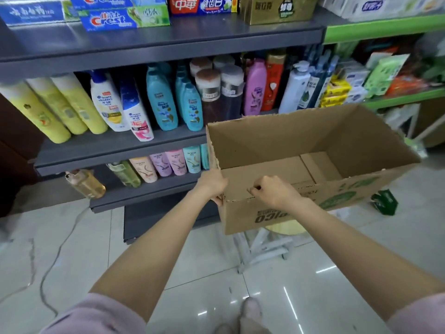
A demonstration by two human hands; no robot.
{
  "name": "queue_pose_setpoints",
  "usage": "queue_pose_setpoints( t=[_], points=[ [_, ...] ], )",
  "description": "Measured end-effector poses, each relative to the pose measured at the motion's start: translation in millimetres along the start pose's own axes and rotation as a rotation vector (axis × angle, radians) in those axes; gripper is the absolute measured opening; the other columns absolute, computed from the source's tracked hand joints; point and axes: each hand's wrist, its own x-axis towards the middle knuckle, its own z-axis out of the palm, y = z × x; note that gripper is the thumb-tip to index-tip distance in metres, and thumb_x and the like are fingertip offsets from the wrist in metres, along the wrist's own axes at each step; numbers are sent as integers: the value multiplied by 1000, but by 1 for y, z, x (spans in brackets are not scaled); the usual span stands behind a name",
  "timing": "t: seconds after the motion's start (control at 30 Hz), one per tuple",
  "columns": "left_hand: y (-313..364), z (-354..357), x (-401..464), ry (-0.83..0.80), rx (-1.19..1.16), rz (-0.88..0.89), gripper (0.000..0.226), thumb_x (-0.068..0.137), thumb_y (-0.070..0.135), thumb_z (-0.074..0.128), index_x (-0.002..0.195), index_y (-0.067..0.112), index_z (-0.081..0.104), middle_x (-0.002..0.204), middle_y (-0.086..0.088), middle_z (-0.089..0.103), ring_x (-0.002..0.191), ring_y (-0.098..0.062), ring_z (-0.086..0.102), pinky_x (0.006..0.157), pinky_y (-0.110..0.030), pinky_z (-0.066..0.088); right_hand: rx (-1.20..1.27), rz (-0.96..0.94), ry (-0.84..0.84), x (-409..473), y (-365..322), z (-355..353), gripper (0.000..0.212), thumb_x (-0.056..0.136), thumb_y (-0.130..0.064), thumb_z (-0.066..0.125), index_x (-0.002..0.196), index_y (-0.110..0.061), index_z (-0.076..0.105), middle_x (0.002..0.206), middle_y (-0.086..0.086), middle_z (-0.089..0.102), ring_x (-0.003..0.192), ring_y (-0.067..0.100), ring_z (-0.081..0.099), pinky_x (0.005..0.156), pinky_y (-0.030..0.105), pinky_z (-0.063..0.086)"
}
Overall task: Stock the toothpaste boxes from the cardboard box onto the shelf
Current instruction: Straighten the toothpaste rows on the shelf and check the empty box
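Note:
An open cardboard box point(342, 150) sits on a white stool, and I see nothing inside it. My left hand point(213, 185) grips its near left corner. My right hand point(272, 190) is curled over the near rim and grips the cardboard edge. Toothpaste boxes point(125, 19) lie on the top grey shelf point(156, 39) at upper left, among them blue and green Crest packs, a blue box to their left and a red and blue box to their right.
Shampoo bottles point(161, 102) fill the middle shelf and smaller tubes point(168, 162) the lower one. A gold carton point(277, 9) stands at the top right. Green shelving point(385, 27) with packets is on the right. A cable point(60, 249) trails over the tiled floor.

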Motion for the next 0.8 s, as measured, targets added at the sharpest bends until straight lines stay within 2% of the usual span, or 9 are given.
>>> queue_pose_setpoints(
  t=[0.07, 0.13, 0.2, 0.27, 0.33, 0.43, 0.53, 0.63, 0.8],
  points=[
    [1, 11, 0, -4, -11, 39, 25, 86, 10, 37, 101, -4, 53, 102, -27, 62, 81, -43, 69, 76, -49, 58, -59, 68, 154, -9, 12, 8, 31, 93, -35, 47, 98, -13, 67, 120, 11, 57, 117, 28, 48, 96, 38, 37],
    [3, 27, -3, 19, 18, 88, 22, 84, 7, 39, 99, -1, 51, 106, -29, 60, 90, -42, 65, 80, -49, 57, -40, 175, 325, -20, 25, 16, 41, 90, -35, 54, 124, -12, 56, 148, 14, 29, 140, 29, 21, 116, 41, 18],
    [9, 48, -10, 35, 20, 118, 23, 85, 5, 39, 101, -4, 53, 109, -29, 59, 88, -39, 65, 74, -43, 59, 153, 351, 490, -40, 36, 19, 64, 88, -31, 61, 140, -9, 33, 155, 19, 1, 145, 33, 0, 117, 42, 13],
    [21, 75, -20, 23, 14, 156, 28, 88, 5, 40, 107, -11, 55, 107, -21, 58, 75, -29, 61, 57, -27, 54, 493, 563, 543, -57, 51, 20, 91, 86, -25, 66, 150, -11, 3, 155, 22, -7, 144, 36, 6, 113, 43, 24],
    [37, 105, -29, 29, 36, 181, 27, 93, 10, 43, 106, -9, 55, 93, -13, 56, 69, -22, 56, 60, -26, 47, 923, 717, 458, -68, 73, 22, 96, 85, -24, 65, 150, -8, -4, 153, 24, 14, 134, 38, 34, 108, 44, 37],
    [63, 152, -42, 62, 74, 215, 40, 95, 25, 48, 113, -10, 54, 103, -6, 58, 73, -25, 67, 70, -31, 54, 1316, 691, 310, -90, 106, 25, 55, 83, -17, 61, 132, 1, 44, 119, 21, 61, 104, 35, 63, 88, 48, 55],
    [86, 197, -62, 8, 122, 293, 39, 94, 27, 49, 106, -10, 59, 100, -11, 60, 73, -29, 67, 68, -31, 54, 1431, 677, 345, -120, 142, 29, 33, 89, -6, 49, 121, 2, 48, 113, 24, 62, 90, 35, 67, 77, 48, 58],
    [100, 239, -86, -25, 239, 392, 49, 90, 44, 52, 99, -4, 62, 102, -19, 64, 86, -34, 68, 78, -35, 55, 1478, 731, 463, -159, 175, 24, 22, 93, 0, 41, 114, 1, 44, 113, 18, 58, 97, 39, 66, 84, 49, 55],
    [116, 288, -122, 294, 819, 907, 59, 86, 50, 56, 127, 9, 43, 124, -12, 51, 118, -29, 46, 89, -37, 43, 1611, 883, 563, -215, 245, 45, 19, 98, -5, 38, 115, 2, 42, 119, 17, 55, 90, 38, 67, 80, 39, 58]
  ],
)
